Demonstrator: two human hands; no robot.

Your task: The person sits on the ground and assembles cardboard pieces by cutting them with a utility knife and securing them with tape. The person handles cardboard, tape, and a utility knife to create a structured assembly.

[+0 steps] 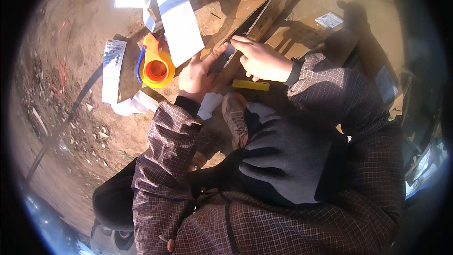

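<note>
Carton (255, 0) reached by left hand (194, 80) and right hand (265, 59)

Two index fingers (216, 56) are stretched to its edge; whether anything is clamped by either hand cannot be told. The carton is placed just ahead; its inside is hidden by shadow. One tape dispenser (156, 64) is seen left of the left hand, one yellow tool (250, 85) below the right.

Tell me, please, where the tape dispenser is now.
In the head view, the tape dispenser lies left of the left hand, between the printed label strip and the long white sheet.
</note>
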